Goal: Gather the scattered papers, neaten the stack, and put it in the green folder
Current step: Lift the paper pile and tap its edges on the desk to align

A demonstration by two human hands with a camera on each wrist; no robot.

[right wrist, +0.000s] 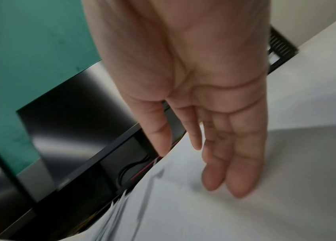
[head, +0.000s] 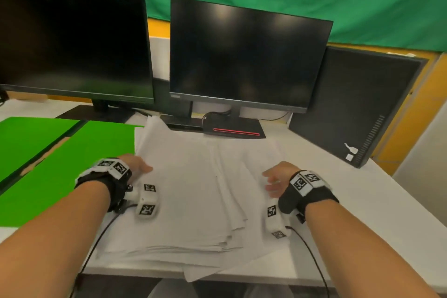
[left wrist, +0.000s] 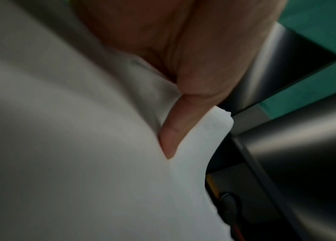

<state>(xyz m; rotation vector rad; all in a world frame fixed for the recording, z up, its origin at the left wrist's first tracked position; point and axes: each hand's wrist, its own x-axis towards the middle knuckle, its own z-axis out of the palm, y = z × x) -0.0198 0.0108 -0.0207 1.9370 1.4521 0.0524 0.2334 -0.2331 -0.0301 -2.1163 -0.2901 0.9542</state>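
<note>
Wrist bands (head: 305, 182): black-and-white square code markers, no letters or numbers.
Right monitor (head: 246, 55): small logo at the lower left bezel, too blurred to read.
Papers (head: 193, 189): no legible print.

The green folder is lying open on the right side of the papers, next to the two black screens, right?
Not quite. The green folder is lying open, but on the left side of the papers, not the right. The head view shows it beside the left hand, in front of the left screen. The other screen stands behind the papers.
</note>
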